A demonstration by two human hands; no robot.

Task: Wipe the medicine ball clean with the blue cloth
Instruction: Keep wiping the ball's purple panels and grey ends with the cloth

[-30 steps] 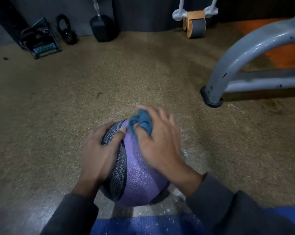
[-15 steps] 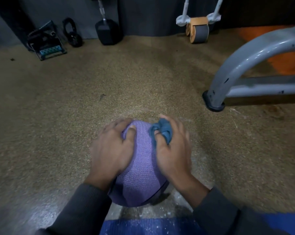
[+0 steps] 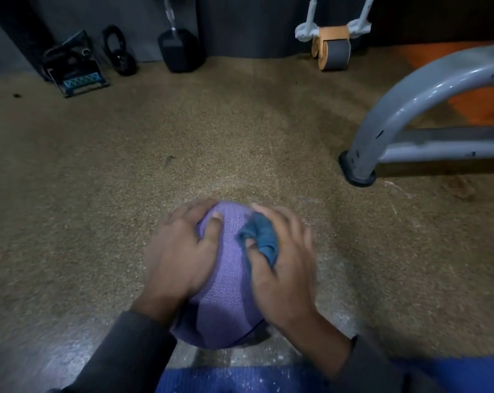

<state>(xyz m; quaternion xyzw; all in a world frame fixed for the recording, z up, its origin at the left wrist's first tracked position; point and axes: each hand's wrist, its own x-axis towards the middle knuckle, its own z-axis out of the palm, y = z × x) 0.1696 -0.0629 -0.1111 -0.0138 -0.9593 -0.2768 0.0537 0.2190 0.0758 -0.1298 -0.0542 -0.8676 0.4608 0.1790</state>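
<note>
Most of the blue cloth [image 3: 261,239] lies hidden under the right hand's [image 3: 282,268] fingers [image 3: 271,215], which are motion-blurred. The left hand [image 3: 180,251] covers the medicine ball's [image 3: 228,282] side beneath its fingers [image 3: 187,211].

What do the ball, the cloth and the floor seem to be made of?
Ball: likely rubber or vinyl, matte purple; a fine embossed grip pattern shows.
Cloth: soft woven fabric, blue; it bunches in folds under the right hand.
Floor: probably speckled rubber granulate, tan, grainy, worn glossy nearer the person.
</note>
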